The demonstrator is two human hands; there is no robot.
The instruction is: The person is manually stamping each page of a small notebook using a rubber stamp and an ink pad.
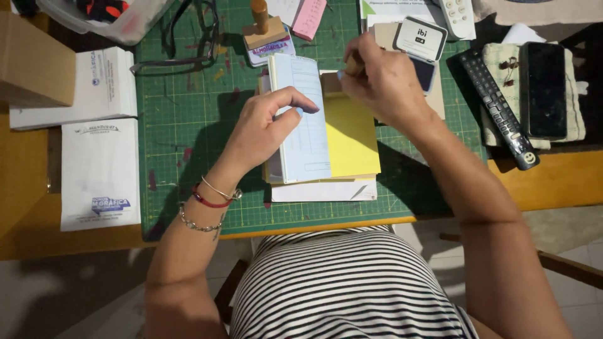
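My left hand holds up the pale blue top sheets of a receipt pad, thumb and fingers pinching the lifted pages. Under them a yellow page lies exposed, with white paper sticking out below the pad. My right hand is closed around a small wooden-handled stamp, held over the top edge of the yellow page. An open ink pad with a white lid sits just behind that hand.
All rests on a green cutting mat on a wooden table. Another wooden stamp, glasses, white paper packs, a cardboard box, a remote and a black phone lie around.
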